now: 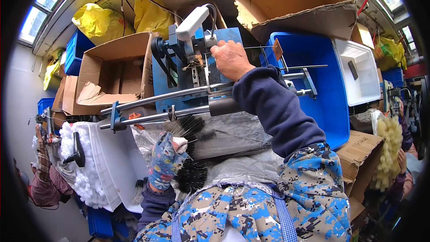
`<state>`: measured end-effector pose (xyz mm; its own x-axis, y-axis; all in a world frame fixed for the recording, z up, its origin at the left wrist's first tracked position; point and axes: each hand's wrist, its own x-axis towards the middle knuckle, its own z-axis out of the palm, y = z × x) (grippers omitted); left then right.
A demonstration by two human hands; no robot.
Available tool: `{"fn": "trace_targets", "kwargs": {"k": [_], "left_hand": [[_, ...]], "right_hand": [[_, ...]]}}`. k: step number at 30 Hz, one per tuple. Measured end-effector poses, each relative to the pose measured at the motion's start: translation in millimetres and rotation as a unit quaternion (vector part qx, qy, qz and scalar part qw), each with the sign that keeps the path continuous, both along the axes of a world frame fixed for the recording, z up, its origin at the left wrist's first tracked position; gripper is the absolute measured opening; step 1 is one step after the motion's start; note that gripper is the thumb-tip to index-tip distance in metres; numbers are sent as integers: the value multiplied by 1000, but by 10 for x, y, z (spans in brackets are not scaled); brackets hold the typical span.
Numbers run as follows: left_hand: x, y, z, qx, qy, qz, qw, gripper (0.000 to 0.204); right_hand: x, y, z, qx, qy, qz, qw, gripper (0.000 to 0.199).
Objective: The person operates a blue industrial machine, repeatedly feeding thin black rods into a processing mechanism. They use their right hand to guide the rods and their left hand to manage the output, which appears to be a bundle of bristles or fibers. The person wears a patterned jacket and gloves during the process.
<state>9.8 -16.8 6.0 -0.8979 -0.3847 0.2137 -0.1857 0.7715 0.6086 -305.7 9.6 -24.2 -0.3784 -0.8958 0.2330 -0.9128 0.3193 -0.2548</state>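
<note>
My right hand (230, 60), bare below a dark blue cuff, reaches over a blue machine (233, 36) with a belt wheel and a white lamp head. Its fingers are curled at the machine's upper part; whatever they grip is hidden. A thin wire runs to the right from beside that hand. Lower left, my left hand (163, 159) wears a patterned blue glove and is closed around black bristle brushes (192, 175). More dark bristles fan out above the glove over a grey sheet (233, 130) on my lap. Two steel rods (161, 101) cross in front of the machine.
A blue tub (333, 85) and a white tub (365, 74) stand right. Left are an open cardboard box (114, 71), a white tub (118, 161) and white fluffy brushes (87, 183). A large carton (298, 2) stands behind. Other people work at both far sides.
</note>
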Motion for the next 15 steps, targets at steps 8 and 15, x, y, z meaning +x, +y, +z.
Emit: {"fn": "trace_targets", "kwargs": {"k": [8, 15], "left_hand": [[43, 22, 35, -25, 0, 11, 1000, 28], [-59, 89, 93, 11, 26, 32, 999, 21]], "right_hand": [[13, 187, 178, 37, 36, -63, 997, 31], [178, 572, 242, 51, 16, -55, 997, 52]]}}
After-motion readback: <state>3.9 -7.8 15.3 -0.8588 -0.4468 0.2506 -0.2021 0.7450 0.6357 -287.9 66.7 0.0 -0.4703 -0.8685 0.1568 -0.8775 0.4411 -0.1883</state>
